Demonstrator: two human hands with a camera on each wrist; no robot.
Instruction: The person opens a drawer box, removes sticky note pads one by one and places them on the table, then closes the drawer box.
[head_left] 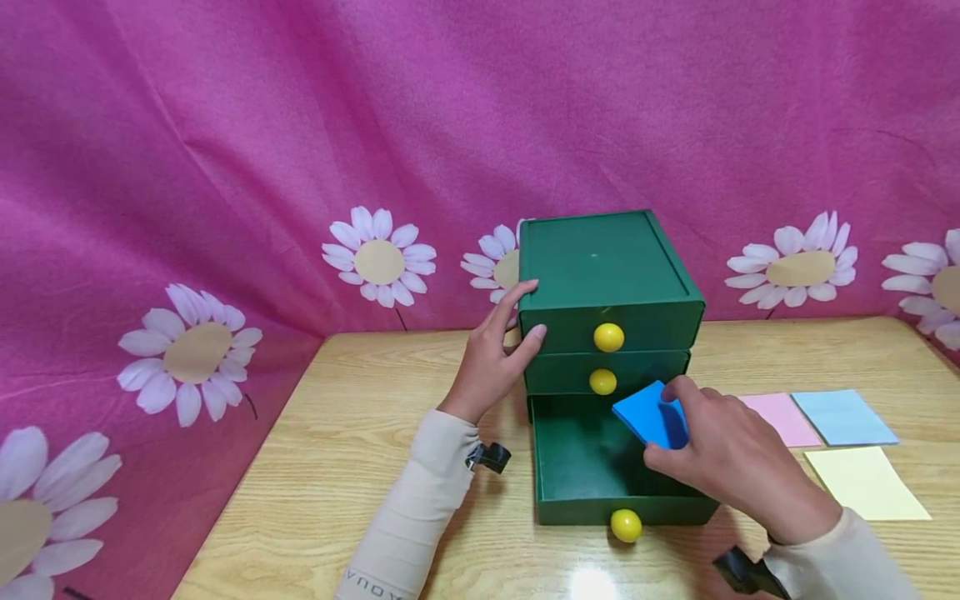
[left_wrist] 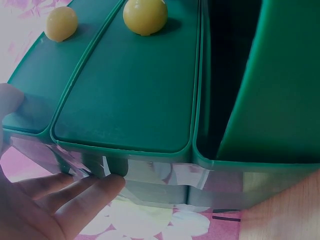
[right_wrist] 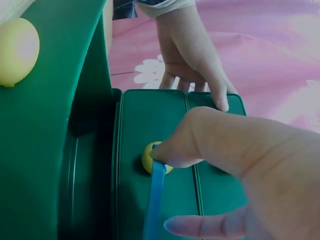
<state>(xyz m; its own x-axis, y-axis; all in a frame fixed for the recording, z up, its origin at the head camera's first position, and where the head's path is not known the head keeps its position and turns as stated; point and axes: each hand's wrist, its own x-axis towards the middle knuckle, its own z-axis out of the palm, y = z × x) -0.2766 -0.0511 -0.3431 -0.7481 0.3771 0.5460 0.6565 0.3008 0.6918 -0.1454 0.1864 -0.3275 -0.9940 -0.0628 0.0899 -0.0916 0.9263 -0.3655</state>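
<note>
A green cabinet (head_left: 592, 267) of three stacked drawers with yellow knobs stands on the wooden table. Its bottom drawer (head_left: 573, 467) is pulled out, while the upper two are closed. My left hand (head_left: 491, 362) rests at the cabinet's upper left corner, thumb against the top drawer's front and the other fingers extended along the side (left_wrist: 65, 200). Between thumb and fingers, my right hand (head_left: 738, 450) pinches a blue pad of sticky notes (head_left: 637, 412), tilted above the open drawer. Edge-on, the pad (right_wrist: 154, 205) looks like a thin blue strip in the right wrist view.
Right of the cabinet lie square paper pads: pink (head_left: 783, 419), light blue (head_left: 847, 417) and pale yellow (head_left: 870, 483). Behind the table (head_left: 360, 433) hangs a pink cloth (head_left: 450, 125) with white daisies. The bottom drawer's yellow knob (head_left: 626, 526) juts toward the front.
</note>
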